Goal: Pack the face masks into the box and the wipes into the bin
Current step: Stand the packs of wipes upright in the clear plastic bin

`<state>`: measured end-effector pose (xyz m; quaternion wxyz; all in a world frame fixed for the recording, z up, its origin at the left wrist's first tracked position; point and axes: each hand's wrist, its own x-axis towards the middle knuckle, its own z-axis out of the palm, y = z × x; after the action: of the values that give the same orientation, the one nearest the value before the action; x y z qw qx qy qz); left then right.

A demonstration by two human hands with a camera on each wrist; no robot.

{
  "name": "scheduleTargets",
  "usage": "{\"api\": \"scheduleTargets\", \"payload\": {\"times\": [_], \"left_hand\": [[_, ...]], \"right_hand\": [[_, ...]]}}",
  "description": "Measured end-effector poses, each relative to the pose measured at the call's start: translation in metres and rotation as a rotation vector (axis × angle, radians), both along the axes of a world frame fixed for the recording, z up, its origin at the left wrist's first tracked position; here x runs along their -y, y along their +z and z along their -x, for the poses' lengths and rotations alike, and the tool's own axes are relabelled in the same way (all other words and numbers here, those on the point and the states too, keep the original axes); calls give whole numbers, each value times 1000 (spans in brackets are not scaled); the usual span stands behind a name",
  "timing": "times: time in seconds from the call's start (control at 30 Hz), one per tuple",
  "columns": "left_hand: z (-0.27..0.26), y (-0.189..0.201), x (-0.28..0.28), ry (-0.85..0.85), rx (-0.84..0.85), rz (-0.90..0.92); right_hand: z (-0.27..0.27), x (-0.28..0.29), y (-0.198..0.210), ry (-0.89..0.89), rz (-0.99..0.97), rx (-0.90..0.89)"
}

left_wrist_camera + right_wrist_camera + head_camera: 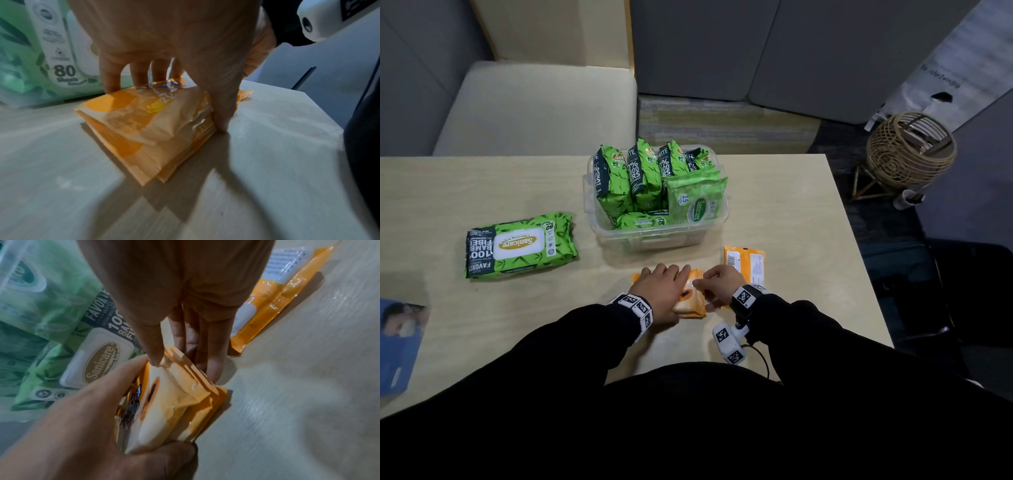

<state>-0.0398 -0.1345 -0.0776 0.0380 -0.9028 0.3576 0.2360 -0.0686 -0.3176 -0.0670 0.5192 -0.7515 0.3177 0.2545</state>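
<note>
A small stack of thin orange wipe packets (690,301) lies on the table's near middle. My left hand (671,291) covers it, fingers curled over the far edge and thumb down the side; in the left wrist view the left hand (185,100) clamps the stack (154,129). My right hand (705,284) pinches the stack's right end; the right wrist view shows the right hand (180,368) with thumb on top and fingers behind the stack (174,410). The clear bin (654,240) behind holds several green wipe packs. A blue face mask box (399,346) sits at the left edge.
A large green wipes pack (520,245) lies left of the bin. One more orange packet (744,263) lies flat just right of my hands. A cushioned seat (534,106) stands beyond the table, and a woven basket (911,150) on the floor to the right.
</note>
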Motion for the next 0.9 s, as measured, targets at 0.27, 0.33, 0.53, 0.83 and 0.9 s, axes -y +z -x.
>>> {"api": "scheduleTargets", "payload": {"times": [0.27, 0.33, 0.53, 0.83, 0.9], "left_hand": [[0, -3, 4, 10, 22, -17], [-5, -3, 5, 31, 0, -16], [-14, 14, 9, 157, -112, 204], [-28, 60, 8, 728, -682, 781], [-27, 74, 13, 886, -1029, 808]], "right_hand": [[-20, 46, 3, -165, 425, 121], [-21, 63, 0, -168, 572, -34], [-5, 69, -14, -195, 424, -200], [-8, 62, 44, -20, 306, 244], [-1, 49, 66, 231, 310, 435]]}}
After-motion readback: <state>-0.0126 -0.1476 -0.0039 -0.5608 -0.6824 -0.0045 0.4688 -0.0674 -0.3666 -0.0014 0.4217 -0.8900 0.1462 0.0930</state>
